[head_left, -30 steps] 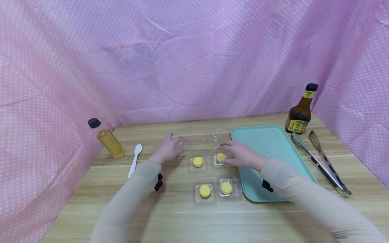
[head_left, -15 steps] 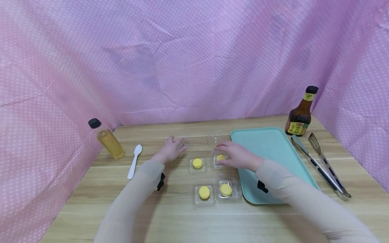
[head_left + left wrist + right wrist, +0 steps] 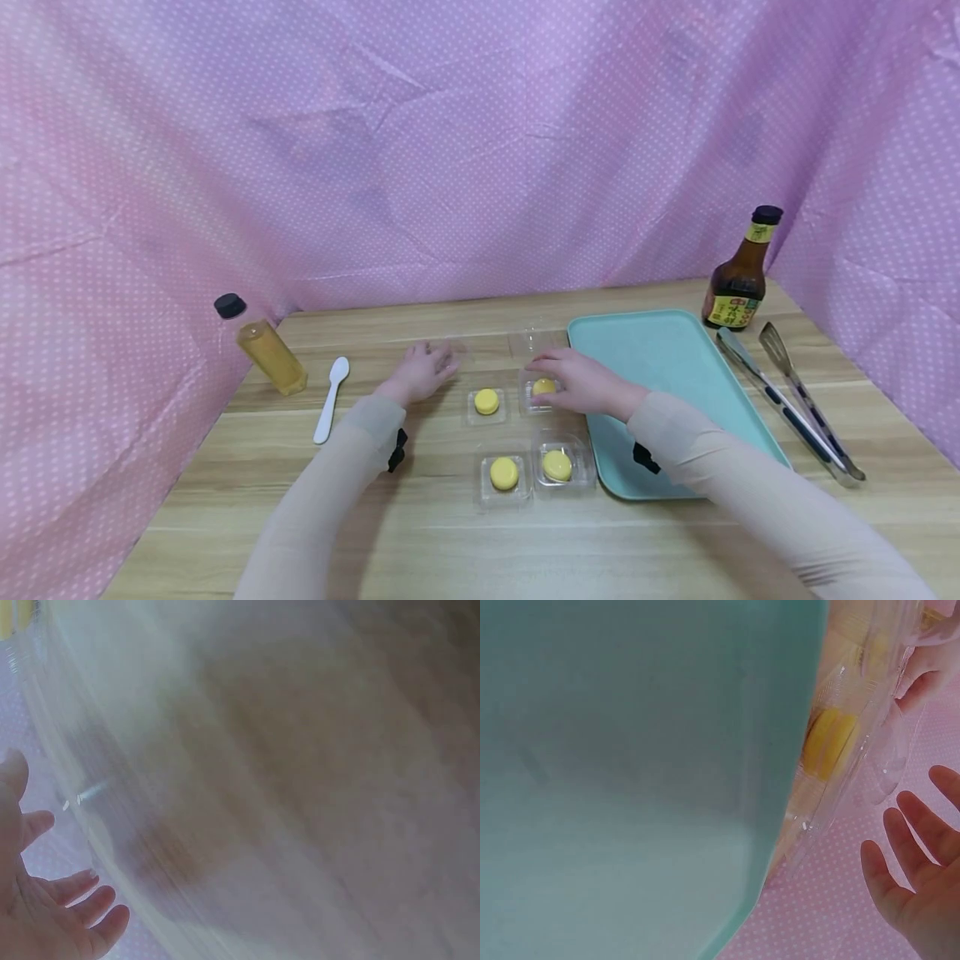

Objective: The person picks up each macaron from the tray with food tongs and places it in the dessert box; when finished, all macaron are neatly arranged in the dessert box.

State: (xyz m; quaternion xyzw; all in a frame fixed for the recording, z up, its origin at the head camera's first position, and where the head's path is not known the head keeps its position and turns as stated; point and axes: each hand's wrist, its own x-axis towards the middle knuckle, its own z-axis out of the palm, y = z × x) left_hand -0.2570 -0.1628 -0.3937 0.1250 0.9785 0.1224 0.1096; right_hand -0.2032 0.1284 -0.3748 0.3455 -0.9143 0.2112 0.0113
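Note:
Several clear plastic boxes, each holding a yellow macaron, sit mid-table. My left hand (image 3: 420,372) is at the back left box's raised clear lid, left of that box's macaron (image 3: 487,401); its fingers are spread and hold nothing in the left wrist view. My right hand (image 3: 583,383) hovers over the back right box (image 3: 527,402), partly covering its macaron (image 3: 543,387). Its fingers (image 3: 911,838) look extended, with nothing held. Behind this box its clear lid (image 3: 529,340) stands open. Nearer the front are the left macaron (image 3: 504,474) and right macaron (image 3: 557,466), each in a box.
A pale green tray (image 3: 675,367) lies right of the boxes, under my right forearm. Tongs (image 3: 780,404) and a slotted turner (image 3: 806,396) are beyond it, below a brown sauce bottle (image 3: 738,279). On the left are a white spoon (image 3: 330,400) and an amber-filled bottle (image 3: 270,354).
My left hand has shifted slightly right and toward me beside the clear lid. My right hand has moved a little left over the back right box. Boxes and macarons stay put.

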